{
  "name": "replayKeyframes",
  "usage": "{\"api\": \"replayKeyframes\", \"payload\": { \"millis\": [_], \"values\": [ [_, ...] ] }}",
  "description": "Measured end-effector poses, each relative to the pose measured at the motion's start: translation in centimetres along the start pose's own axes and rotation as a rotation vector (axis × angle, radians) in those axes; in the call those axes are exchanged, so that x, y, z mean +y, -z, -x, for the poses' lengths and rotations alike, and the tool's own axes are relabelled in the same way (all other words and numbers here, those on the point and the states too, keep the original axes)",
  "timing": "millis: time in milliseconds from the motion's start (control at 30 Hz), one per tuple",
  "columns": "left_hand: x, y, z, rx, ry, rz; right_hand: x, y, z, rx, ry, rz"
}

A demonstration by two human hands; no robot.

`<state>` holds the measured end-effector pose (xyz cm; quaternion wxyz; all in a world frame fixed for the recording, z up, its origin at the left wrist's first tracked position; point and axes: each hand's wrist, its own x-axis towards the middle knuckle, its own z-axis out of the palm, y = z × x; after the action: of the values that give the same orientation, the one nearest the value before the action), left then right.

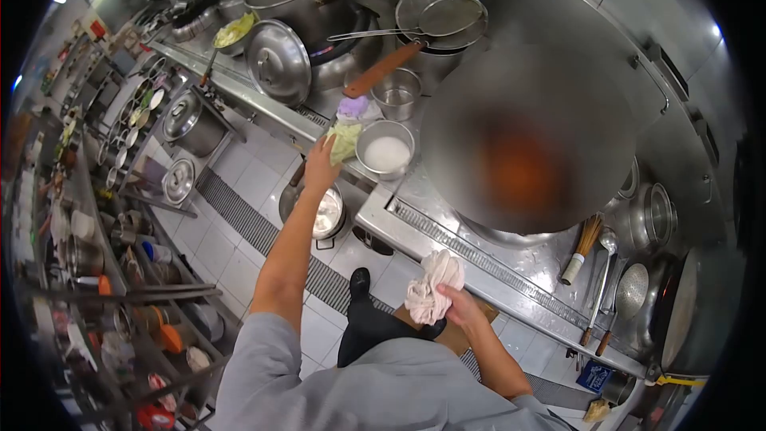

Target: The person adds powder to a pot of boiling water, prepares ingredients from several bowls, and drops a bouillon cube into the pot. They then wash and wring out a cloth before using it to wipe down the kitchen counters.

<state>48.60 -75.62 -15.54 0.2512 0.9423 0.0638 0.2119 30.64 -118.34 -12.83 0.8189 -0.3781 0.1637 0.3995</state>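
My left hand (321,166) reaches forward to the counter's edge, its fingers closed on a yellow-green cloth (345,142). Behind that cloth lies a lilac and white cloth (357,108). Just to the right is a metal bowl (406,146) holding something white. Close to my body, my right hand (464,307) grips a crumpled whitish cloth (435,281), its thumb across the folds. On the right of the counter, a large round wok-like shape (455,112) is blurred by haze, with an orange patch in its middle.
A pot (339,227) with whitish contents stands low beneath my left arm. Strainers (452,16) rest at the back beside a wooden-handled tool (384,70). A brush (584,247) and ladles (608,243) lie at right. Shelves (120,303) line the left; a floor grate (247,219) crosses the tiles.
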Motion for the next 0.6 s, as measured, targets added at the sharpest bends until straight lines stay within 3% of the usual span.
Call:
{"api": "replayKeyframes", "payload": {
  "millis": [133, 333, 433, 533, 600],
  "values": [
    [-5.4, -5.4, -7.1, 0.064, 0.043, 0.091, 1.1, -4.5, -4.3, 0.020, -0.127, 0.104],
    [-5.0, -5.8, -14.1, -0.074, -0.233, 0.021, 3.4, -10.0, -7.9, 0.063, -0.211, 0.259],
    [-7.1, -9.8, -16.6, -0.142, -0.308, 0.093, 3.8, -12.7, -9.9, 0.027, -0.226, 0.375],
    [-9.3, -13.0, -18.6, -0.258, -0.164, 0.265, 4.1, -13.9, -11.7, -0.040, -0.178, 0.475],
    [-9.4, -12.0, -19.0, -0.130, 0.117, 0.351, 3.8, -14.7, -12.1, -0.062, -0.131, 0.529]
  ]
}}
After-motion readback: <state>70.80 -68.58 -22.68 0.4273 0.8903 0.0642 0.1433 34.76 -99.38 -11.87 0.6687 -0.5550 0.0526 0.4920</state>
